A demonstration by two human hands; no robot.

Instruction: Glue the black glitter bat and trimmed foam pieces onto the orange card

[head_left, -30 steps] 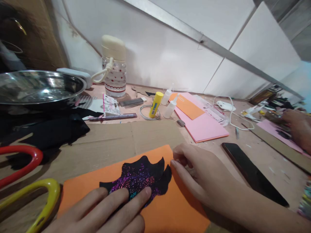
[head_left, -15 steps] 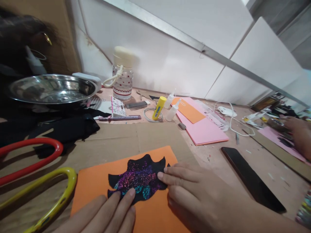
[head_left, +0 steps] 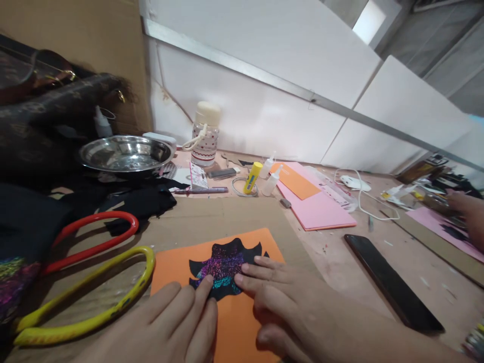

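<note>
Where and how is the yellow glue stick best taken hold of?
Probably around the middle of the glue stick, in a thumb-and-finger pinch, coming from the near side. It stands on end, leaving its slim body exposed, and low, flat cardboard lies in front. White bottles stand close on its right, and a wire loop lies at its base, so lifting straight up looks safest.

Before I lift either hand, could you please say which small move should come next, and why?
Perhaps slide the right hand up and press the black cutout along its top points, since no finger covers them while the left hand touches the lower edge.
</note>
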